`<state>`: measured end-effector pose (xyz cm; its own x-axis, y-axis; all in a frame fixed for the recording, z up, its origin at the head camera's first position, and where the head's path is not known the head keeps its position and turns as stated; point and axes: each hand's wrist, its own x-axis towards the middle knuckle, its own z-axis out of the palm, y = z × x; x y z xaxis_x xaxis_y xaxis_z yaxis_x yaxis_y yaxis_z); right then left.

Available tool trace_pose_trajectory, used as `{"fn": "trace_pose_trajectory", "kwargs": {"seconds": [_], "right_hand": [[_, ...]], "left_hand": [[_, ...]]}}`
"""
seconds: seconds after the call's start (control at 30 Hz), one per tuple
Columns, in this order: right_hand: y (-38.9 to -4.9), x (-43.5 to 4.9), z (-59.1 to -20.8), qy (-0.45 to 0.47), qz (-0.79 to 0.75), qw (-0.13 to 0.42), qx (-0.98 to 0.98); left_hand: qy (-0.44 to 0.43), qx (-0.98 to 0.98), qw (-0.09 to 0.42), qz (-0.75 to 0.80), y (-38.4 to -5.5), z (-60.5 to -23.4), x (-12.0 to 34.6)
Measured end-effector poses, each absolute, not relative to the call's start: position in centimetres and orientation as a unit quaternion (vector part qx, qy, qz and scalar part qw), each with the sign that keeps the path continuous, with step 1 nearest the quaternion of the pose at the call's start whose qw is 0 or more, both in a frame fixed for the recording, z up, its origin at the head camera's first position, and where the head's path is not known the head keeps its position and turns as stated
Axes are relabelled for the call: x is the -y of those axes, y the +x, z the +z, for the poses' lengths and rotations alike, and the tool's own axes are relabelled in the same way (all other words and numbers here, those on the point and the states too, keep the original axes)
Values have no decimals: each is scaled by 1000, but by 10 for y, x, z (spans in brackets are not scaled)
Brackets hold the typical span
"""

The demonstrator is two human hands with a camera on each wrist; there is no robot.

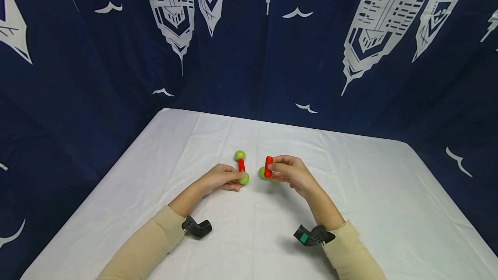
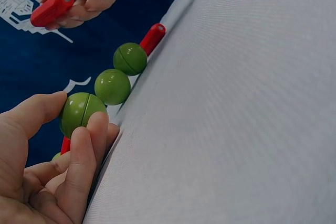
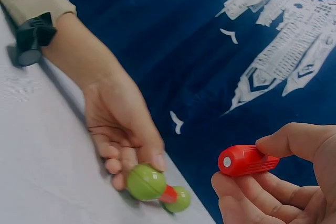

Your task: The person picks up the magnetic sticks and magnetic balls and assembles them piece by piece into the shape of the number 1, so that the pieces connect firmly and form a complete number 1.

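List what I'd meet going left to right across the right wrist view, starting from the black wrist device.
Black wrist device, left hand, larger-looking green ball, red connecting rod, smaller-looking green ball, held red rod.

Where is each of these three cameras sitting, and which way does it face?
Head: worn on the person's head, facing forward and down at the white table; the left hand, right hand and sleeves show.
Left wrist: on that wrist, facing the green ball the left hand pinches; part of the right hand shows at the top.
Right wrist: on that wrist, facing the red rod the right hand holds; the left hand and forearm show opposite.
Shared: both wrist views show that ball and rod.
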<state>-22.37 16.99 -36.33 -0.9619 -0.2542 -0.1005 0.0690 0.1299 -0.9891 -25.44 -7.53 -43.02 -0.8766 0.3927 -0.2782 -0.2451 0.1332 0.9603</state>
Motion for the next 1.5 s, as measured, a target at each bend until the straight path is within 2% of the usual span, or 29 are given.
{"fn": "trace_pose_trajectory", "kwargs": {"seconds": [0.6,1.0,1.5], "right_hand": [[-217,-144,-395,-123,-644,215,-724],[-214,-132,-411,-109,-640,258,-716],[-212,-127,-418,-98,-649,266,-706]], "left_hand": [[68,-708,242,660,-255,-433,75],[62,-711,241,658,-255,-432,75],[64,-711,235,660,-255,-433,75]]}}
